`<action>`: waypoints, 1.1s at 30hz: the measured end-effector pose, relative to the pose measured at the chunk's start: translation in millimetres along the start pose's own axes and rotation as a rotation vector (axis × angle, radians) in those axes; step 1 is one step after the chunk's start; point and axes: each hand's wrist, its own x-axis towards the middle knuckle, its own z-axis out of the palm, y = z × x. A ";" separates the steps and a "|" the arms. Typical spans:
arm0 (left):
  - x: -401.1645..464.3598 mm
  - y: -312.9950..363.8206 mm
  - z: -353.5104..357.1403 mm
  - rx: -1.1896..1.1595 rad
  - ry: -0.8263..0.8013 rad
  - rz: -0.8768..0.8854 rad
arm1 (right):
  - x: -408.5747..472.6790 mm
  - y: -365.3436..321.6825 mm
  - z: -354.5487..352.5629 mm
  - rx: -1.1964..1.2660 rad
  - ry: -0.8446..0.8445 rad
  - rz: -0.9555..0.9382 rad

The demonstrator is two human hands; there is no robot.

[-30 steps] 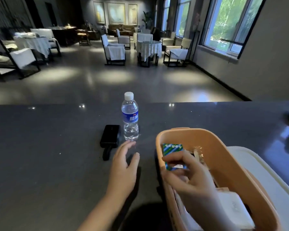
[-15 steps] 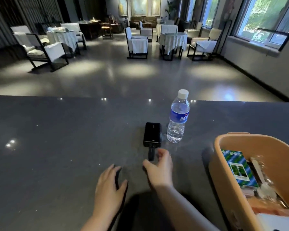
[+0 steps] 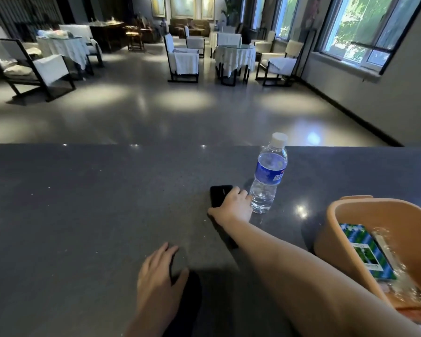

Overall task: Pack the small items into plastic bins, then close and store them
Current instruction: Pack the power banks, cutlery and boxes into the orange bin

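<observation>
A small black device (image 3: 218,193) lies on the dark counter (image 3: 83,215). My right hand (image 3: 233,205) reaches across and covers its near end, fingers curled over it. My left hand (image 3: 158,276) rests flat on the counter near me, fingers apart, holding nothing. At the right stands an orange plastic bin (image 3: 350,229) holding a green-and-blue packet (image 3: 365,251) and clear-wrapped items (image 3: 394,261).
A water bottle (image 3: 267,176) with a blue label stands upright just right of my right hand. Beyond the counter's far edge lies a hall with chairs and cloth-covered tables. A window is at the upper right.
My right hand left the green packet in the bin, crossed to the left and reached forward onto the black device. My left hand drew back toward me. The view swung left.
</observation>
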 end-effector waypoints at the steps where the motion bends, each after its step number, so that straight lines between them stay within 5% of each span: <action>1: 3.3 2.3 -0.4 -0.026 -0.015 -0.011 | -3.8 2.6 -4.7 -0.017 -0.028 -0.014; 11: 54.3 83.3 -13.1 -0.625 0.158 0.080 | -81.7 52.5 -100.8 0.154 0.027 -0.169; 15: 77.7 147.4 9.3 -0.870 0.043 0.031 | -108.1 81.4 -159.8 0.176 0.145 -0.237; 22: 112.7 228.8 66.4 -0.875 -0.113 0.083 | -142.2 153.6 -220.6 0.192 0.263 -0.145; 29: 91.1 235.9 75.5 -0.793 0.187 0.192 | -163.1 240.7 -256.8 0.229 0.359 0.021; 33: 55.8 263.0 40.9 -0.944 0.271 0.351 | -165.5 270.3 -268.4 0.278 0.411 0.065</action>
